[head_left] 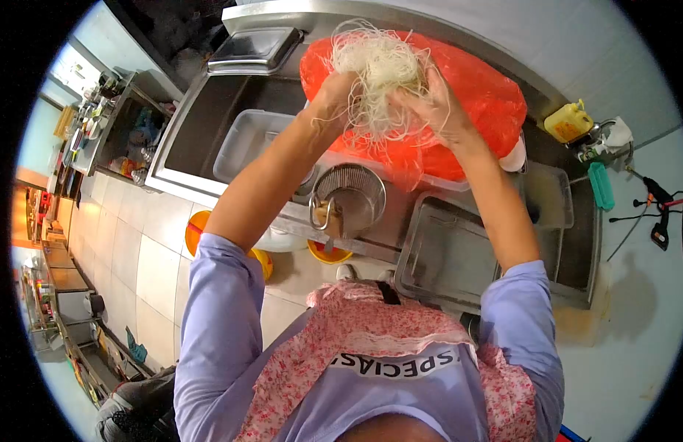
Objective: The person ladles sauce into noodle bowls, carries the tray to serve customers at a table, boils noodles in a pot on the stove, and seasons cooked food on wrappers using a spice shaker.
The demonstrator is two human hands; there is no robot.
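A loose tangle of thin pale noodles (378,70) is held up between my two hands. My left hand (338,99) wraps round its left side, and my right hand (433,107) grips its right side, with strands hanging over the fingers. Directly beneath lies a large red plastic bag (474,96), spread over a container on the steel counter. A round metal strainer basket (360,188) stands just in front of the bag, nearer my body.
A clear plastic tub (242,140) sits at the left, below a lidded steel tray (253,48). At the right are a rectangular steel tray (448,247), a clear container (548,195), a yellow bottle (568,122) and a green holder (600,186).
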